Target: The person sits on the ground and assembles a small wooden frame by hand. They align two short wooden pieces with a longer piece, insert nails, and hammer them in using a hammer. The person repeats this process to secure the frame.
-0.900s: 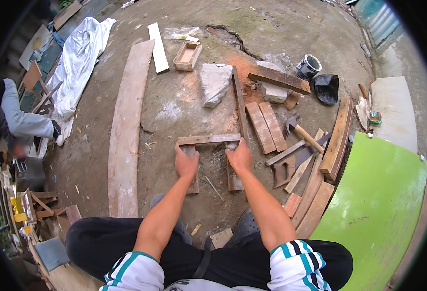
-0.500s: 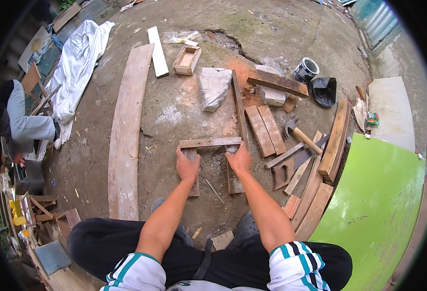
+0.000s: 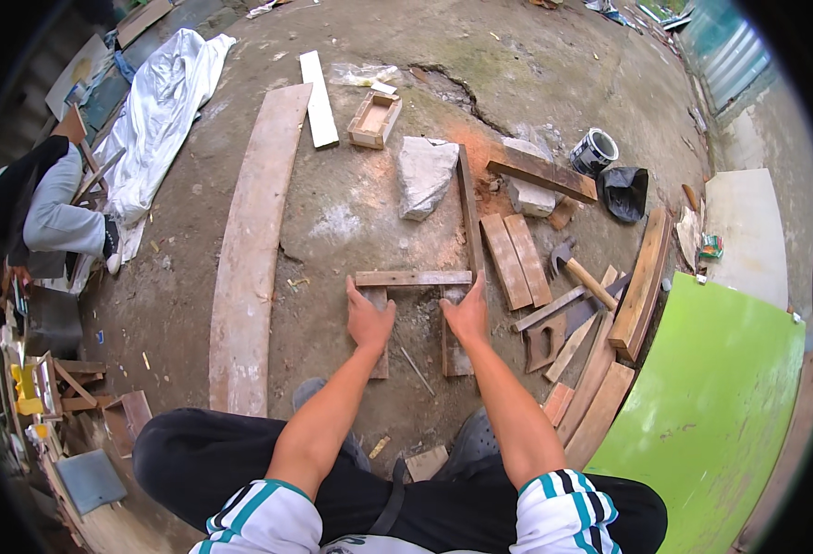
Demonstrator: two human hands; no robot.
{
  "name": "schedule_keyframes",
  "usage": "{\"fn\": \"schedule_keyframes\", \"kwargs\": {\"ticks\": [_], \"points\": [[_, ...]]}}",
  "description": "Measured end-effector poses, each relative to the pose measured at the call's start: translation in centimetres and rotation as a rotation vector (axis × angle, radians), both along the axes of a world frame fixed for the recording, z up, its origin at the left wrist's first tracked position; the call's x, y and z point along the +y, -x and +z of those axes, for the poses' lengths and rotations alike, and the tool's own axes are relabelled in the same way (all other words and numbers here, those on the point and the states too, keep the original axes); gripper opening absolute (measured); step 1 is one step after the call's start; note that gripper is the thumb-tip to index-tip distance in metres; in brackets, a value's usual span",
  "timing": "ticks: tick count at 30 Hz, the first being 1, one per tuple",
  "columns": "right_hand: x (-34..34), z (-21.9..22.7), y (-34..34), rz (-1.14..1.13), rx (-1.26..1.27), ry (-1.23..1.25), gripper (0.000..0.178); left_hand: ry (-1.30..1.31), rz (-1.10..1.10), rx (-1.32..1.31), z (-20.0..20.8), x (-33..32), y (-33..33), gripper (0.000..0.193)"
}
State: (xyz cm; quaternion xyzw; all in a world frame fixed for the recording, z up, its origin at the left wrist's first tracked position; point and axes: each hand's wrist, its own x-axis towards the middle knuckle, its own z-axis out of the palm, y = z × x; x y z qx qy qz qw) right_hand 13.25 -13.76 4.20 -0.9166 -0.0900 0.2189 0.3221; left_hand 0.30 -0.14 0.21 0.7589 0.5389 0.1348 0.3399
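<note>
A short wooden crosspiece (image 3: 413, 277) spans the far ends of two short boards on the ground, making a U shape. My left hand (image 3: 370, 321) grips the left board (image 3: 380, 363) at its corner, thumb on the inner side and forefinger along the crosspiece's end. At the other corner, my right hand (image 3: 467, 314) grips the right board (image 3: 456, 358) the same way, fingers on the outside and thumb inside. The undersides of both hands are hidden. A long thin nail or rod (image 3: 417, 371) lies between the boards. Behind the right corner runs a narrow dark strip of wood (image 3: 470, 208).
On my right lie a claw hammer (image 3: 587, 277), a handsaw (image 3: 547, 343), several timbers (image 3: 642, 282) and a green panel (image 3: 702, 388). Ahead are a stone block (image 3: 425, 175), a small wooden box (image 3: 375, 120) and a tin can (image 3: 594, 150). A long plank (image 3: 254, 258) and another person (image 3: 55, 203) are at left.
The view has turned slightly, so the whole scene sits a little further right and lower. Both hands stay at the corners, with their grip shifted slightly and the forefingers straighter.
</note>
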Motion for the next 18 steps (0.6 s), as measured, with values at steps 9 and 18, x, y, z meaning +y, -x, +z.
{"fn": "schedule_keyframes", "kwargs": {"ticks": [9, 18], "points": [[0.7, 0.0, -0.3, 0.195, -0.064, 0.197, 0.106, -0.156, -0.236, 0.172, 1.6, -0.3, -1.2, 0.109], [1.7, 0.3, -1.4, 0.214, -0.039, 0.192, 0.09, -0.114, -0.258, 0.286, 3.6, 0.7, -1.6, 0.109]]}}
